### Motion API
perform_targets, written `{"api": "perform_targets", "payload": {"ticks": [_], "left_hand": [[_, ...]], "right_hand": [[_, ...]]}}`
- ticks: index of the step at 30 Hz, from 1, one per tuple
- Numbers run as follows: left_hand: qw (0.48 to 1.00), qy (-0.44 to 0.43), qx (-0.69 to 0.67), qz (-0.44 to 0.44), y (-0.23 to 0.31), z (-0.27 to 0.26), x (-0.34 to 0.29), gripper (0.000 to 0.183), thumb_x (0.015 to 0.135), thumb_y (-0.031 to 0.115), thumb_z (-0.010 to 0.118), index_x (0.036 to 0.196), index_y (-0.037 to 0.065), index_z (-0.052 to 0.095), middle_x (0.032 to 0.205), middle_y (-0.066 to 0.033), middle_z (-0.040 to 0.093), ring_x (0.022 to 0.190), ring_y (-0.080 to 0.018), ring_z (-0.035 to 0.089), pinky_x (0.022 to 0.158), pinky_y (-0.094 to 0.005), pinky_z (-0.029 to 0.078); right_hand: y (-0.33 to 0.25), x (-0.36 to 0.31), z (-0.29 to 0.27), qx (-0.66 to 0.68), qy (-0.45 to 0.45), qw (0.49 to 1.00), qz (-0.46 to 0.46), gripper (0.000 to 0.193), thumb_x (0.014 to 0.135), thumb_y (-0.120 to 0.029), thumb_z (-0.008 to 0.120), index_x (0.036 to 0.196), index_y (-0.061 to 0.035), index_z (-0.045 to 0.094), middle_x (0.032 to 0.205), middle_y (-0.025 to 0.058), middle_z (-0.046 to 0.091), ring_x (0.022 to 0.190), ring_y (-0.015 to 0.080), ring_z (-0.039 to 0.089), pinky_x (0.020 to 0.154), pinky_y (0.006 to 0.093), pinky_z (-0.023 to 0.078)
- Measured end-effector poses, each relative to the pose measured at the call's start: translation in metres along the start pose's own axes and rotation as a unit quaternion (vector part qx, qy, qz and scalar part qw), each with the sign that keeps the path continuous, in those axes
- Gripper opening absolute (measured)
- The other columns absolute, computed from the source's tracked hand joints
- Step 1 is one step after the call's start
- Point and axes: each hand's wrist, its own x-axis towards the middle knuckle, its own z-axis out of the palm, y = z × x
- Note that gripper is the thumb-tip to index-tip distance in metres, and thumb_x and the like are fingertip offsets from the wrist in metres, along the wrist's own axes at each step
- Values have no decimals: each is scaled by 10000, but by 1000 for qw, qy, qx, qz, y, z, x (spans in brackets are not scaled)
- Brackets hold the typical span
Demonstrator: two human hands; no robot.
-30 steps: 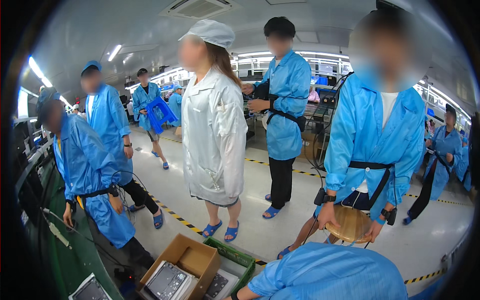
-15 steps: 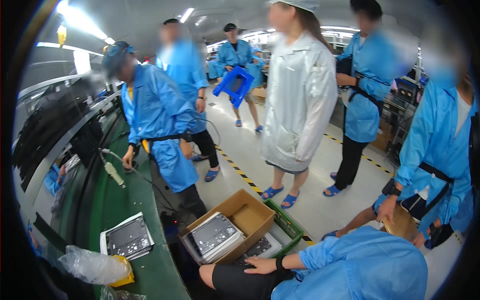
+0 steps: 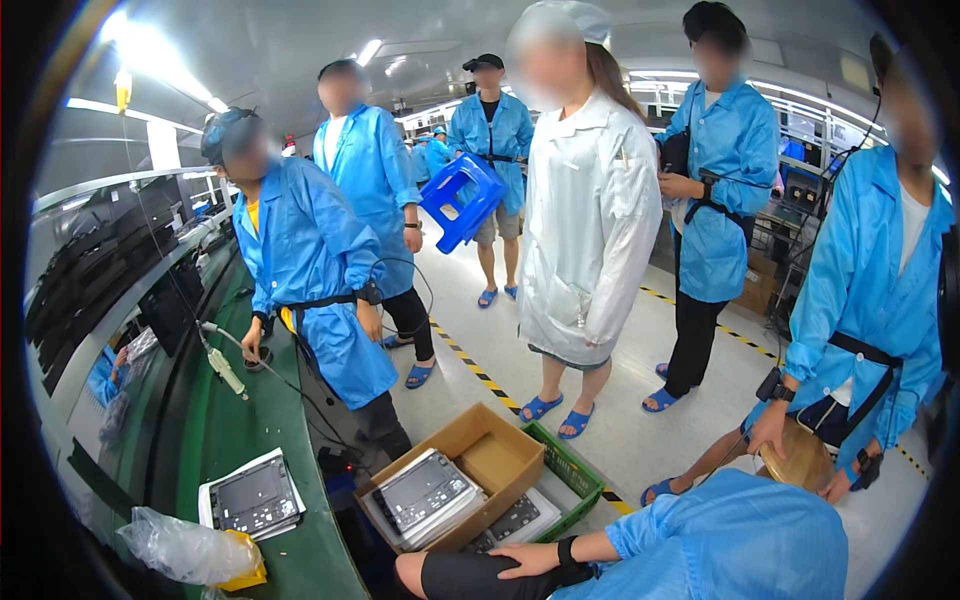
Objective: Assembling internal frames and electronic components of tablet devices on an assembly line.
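Note:
My right hand (image 3: 530, 560) lies flat on my black-shorted thigh (image 3: 460, 582), fingers stretched out, holding nothing. A black band (image 3: 568, 552) circles its wrist, below my blue sleeve (image 3: 720, 530). My left hand is out of view. Just beyond the thigh is an open cardboard box (image 3: 505, 440) with a stack of dark flat panels and white sheets (image 3: 422, 490). Against its far side sits a green crate (image 3: 585, 497) with similar pieces. On the green bench (image 3: 270, 400) to the left rest another dark panel on white sheets (image 3: 252, 497) and a clear plastic bag (image 3: 180, 545) over something yellow.
Co-workers in blue smocks (image 3: 310, 230) stand around, one reaching over the bench near a hanging pale green tool (image 3: 225, 372). Someone in a white coat (image 3: 585, 220) stands ahead. Another carries a blue plastic stool (image 3: 462, 200). At right, hands hold a round wooden piece (image 3: 800, 455).
My view has tilted up slightly. The co-worker carrying the blue stool has come nearer. My right hand stays on my thigh.

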Motion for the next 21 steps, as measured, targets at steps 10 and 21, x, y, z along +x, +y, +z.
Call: {"api": "perform_targets", "payload": {"ticks": [10, 21], "left_hand": [[1000, 1, -8, -9, 4, -3, 0, 463, 907, 276, 565, 1331, 90, 546, 1461, -107, 468, 1362, -307, 414, 1063, -564, 334], [1000, -3, 2, -6, 1, 0, 0, 461, 922, 293, 554, 1334, 87, 546, 1451, -114, 479, 1357, -314, 423, 1066, -566, 332]], "right_hand": [[-17, -4, -9, 39, -26, 997, 62, 874, 934, -615, 477, 1507, -15, 203, 1504, 279, 293, 1388, 388, 317, 1149, 408, 267], [3, 7, 2, 62, -24, 996, 66, 909, 908, -640, 496, 1497, -7, 217, 1488, 273, 322, 1368, 393, 350, 1135, 410, 289]]}}
